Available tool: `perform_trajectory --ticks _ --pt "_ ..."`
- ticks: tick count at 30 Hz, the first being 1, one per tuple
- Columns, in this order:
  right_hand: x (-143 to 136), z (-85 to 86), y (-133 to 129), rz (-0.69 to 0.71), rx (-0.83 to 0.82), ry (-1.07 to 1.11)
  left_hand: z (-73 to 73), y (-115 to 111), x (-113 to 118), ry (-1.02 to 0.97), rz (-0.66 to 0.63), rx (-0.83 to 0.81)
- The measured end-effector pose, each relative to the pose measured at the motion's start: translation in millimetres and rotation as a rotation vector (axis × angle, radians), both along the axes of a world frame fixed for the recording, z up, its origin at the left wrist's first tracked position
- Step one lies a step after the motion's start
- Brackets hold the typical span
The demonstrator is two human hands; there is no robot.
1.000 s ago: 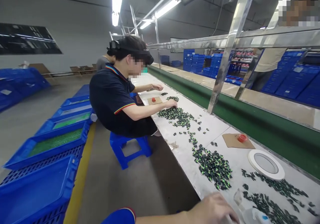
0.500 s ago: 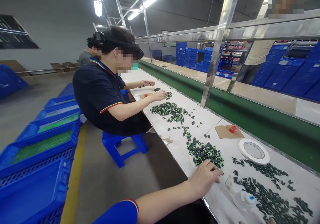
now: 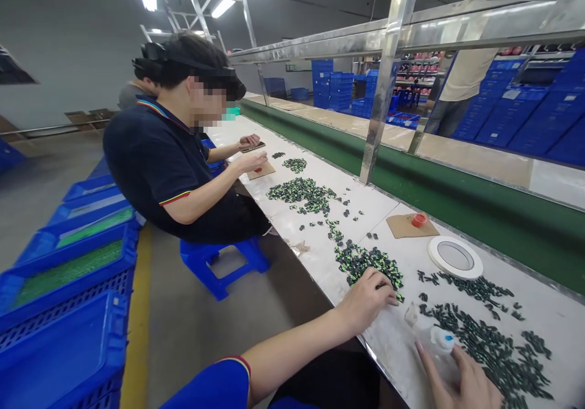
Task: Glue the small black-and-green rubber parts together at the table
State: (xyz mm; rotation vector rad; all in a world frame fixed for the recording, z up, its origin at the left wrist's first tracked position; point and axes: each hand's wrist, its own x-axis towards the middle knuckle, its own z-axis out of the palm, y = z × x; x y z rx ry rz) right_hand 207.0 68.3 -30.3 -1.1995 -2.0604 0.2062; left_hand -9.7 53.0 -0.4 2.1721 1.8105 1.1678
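Observation:
My left hand [image 3: 369,299] rests at the near edge of a pile of small dark green parts with bright green marks [image 3: 365,261]. Its fingers are curled together at a small part, too small to make out clearly. At the bottom right, my right hand [image 3: 461,378] has thumb and fingers spread on either side of a clear bottle [image 3: 439,341] with a white and blue top; whether the fingers press on it is unclear. Beyond the bottle lie plain dark green parts [image 3: 493,348]. Behind them are a white tape roll [image 3: 456,258] and a red cup [image 3: 418,220] on cardboard [image 3: 402,227].
A co-worker [image 3: 159,147] sits to the left at the same white table [image 3: 315,244], near another parts pile [image 3: 301,194]. Blue crates [image 3: 68,348] stand at the left. A metal post [image 3: 381,92] and green belt [image 3: 457,195] run behind the table.
My right hand has come up into view around the bottle. My left hand stays by the pile. The co-worker's near hand has drawn back from the small pile. The view has shifted slightly.

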Motion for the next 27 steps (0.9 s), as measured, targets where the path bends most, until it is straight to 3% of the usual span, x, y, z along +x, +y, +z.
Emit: perform_trajectory --ticks 2,5,8,13,18,21,27 --pt "-13 7.1 -8 -0.071 -0.029 0.149 7.3 -4 1 -0.067 -0.013 -0.003" --pt "-26 19.8 -24 -0.279 -0.291 0.414 15.1 -16 7 -0.174 -0.019 -0.039" --pt "-21 29.5 -40 -0.289 -0.479 0.740 15.0 -30 19 -0.201 -0.091 -0.067" --pt "-2 33.7 -60 -0.391 -0.442 0.977 -1.6 -46 39 -0.082 -0.225 -0.087" --pt "0 28.8 -65 -0.409 -0.424 1.288 -12.3 -50 39 -0.085 -0.153 0.025" --pt "-6 30.1 -64 -0.434 -0.437 1.301 -11.8 -52 28 -0.141 -0.204 0.017" --pt "-18 37.4 -69 -0.542 -0.408 0.974 -13.9 -54 21 -0.252 -0.336 -0.121"
